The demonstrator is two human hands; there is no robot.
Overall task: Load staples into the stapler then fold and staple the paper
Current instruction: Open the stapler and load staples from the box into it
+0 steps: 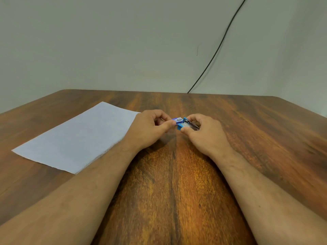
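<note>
A small blue stapler (184, 125) sits at the middle of the wooden table, its metal parts showing between the fingers of my right hand (203, 135), which grips it. My left hand (150, 129) pinches a small blue and white staple box (177, 119) between thumb and fingers, right beside the stapler's left end. Whether the box touches the stapler is too small to tell. A white sheet of paper (79, 138) lies flat on the table to the left, with my left wrist over its right edge.
The brown wooden table (177, 191) reaches back to a grey wall. A black cable (217, 48) runs down the wall to the table's far edge. Both my forearms stretch across the near part of the table.
</note>
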